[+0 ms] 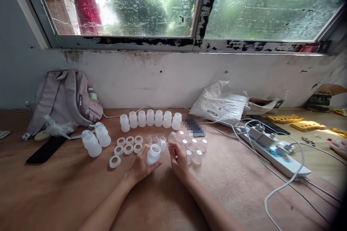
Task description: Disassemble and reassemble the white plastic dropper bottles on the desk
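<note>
A frosted baby bottle (153,154) with an open top is gripped in my left hand (142,164), tilted slightly toward me. Just to its right, the curled fingers of my right hand (177,157) pinch a translucent bottle nipple (163,144); whether a ring is around it I cannot tell. Behind my hands lie a few clear nipples (149,139). To the left are several white screw rings (119,150), and to the right several clear domed caps (197,157). Frosted bottles (150,118) stand in a row at the back. Two more bottles (92,143) with tops on are at the left.
A grey backpack (63,97), a plastic bag (61,128) and a black flat case (46,150) lie left. Rightward are a phone (193,127), a silver mailer bag (219,103), a power strip (273,151) with loose cables, and yellow parts (307,126). Another person's hand (338,148) shows at the right edge.
</note>
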The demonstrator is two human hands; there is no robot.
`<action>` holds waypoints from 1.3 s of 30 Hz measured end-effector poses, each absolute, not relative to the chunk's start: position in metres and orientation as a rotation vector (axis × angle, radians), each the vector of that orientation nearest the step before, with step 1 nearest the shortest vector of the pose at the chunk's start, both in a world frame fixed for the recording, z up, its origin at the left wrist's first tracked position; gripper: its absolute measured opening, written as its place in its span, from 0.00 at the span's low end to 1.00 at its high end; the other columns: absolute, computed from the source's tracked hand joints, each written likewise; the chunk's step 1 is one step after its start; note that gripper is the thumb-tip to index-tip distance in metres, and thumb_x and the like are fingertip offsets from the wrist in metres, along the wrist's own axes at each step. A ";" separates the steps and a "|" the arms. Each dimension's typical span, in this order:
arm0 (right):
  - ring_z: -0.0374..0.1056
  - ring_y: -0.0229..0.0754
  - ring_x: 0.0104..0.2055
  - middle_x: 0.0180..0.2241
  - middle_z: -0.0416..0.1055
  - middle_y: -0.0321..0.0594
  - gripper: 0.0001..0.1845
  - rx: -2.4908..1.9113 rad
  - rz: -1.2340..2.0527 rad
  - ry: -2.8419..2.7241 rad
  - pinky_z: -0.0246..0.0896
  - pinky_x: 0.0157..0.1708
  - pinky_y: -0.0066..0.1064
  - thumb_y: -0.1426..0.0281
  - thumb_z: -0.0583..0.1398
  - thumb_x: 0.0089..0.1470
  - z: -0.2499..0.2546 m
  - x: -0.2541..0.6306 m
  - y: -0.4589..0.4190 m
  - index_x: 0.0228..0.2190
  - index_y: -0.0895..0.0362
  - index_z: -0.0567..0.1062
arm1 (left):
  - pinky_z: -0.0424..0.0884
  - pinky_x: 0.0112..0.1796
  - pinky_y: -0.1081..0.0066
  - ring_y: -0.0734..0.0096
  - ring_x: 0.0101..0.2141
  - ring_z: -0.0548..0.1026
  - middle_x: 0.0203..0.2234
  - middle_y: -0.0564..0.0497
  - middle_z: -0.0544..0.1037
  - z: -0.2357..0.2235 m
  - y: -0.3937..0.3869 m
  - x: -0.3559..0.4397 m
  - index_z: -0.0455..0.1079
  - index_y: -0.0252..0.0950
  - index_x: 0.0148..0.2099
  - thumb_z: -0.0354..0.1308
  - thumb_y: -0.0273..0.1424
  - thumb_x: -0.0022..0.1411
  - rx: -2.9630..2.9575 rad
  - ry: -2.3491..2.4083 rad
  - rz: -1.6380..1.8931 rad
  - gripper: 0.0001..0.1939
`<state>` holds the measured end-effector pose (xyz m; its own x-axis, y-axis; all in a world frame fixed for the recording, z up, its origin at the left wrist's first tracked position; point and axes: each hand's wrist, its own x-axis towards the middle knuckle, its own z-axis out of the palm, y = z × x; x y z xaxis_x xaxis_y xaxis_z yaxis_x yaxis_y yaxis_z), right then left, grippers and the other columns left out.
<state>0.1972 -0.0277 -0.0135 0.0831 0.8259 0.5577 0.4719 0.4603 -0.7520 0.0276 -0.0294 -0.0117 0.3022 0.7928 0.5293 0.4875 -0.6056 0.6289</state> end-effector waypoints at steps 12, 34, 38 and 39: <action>0.63 0.39 0.31 0.32 0.66 0.41 0.10 -1.157 0.268 -1.789 0.57 0.32 0.29 0.70 0.46 0.57 -0.006 0.204 -0.028 0.36 0.55 0.65 | 0.69 0.38 0.68 0.66 0.39 0.70 0.39 0.49 0.70 -0.003 -0.024 0.007 0.58 0.40 0.51 0.55 0.32 0.52 2.549 1.210 1.076 0.22; 0.48 0.33 0.18 0.13 0.50 0.31 0.24 -1.207 0.558 -1.687 0.45 0.19 0.27 0.57 0.48 0.54 -0.003 0.203 -0.027 0.12 0.56 0.59 | 0.65 0.43 0.63 0.64 0.42 0.70 0.41 0.47 0.72 -0.001 -0.022 -0.003 0.59 0.39 0.50 0.52 0.36 0.55 2.662 1.114 1.004 0.20; 0.57 0.35 0.21 0.20 0.62 0.35 0.17 -1.158 0.781 -1.601 0.53 0.21 0.26 0.56 0.53 0.50 0.008 0.204 -0.030 0.26 0.56 0.71 | 0.65 0.43 0.63 0.63 0.42 0.69 0.42 0.46 0.71 0.003 -0.025 0.000 0.59 0.38 0.51 0.55 0.37 0.52 2.458 1.110 1.032 0.23; 0.61 0.37 0.25 0.25 0.66 0.37 0.16 -1.100 0.887 -1.583 0.56 0.23 0.26 0.57 0.54 0.49 0.012 0.204 -0.032 0.35 0.55 0.71 | 0.66 0.41 0.64 0.64 0.40 0.70 0.41 0.46 0.72 0.005 -0.026 0.002 0.59 0.38 0.50 0.56 0.37 0.51 2.366 1.115 1.021 0.23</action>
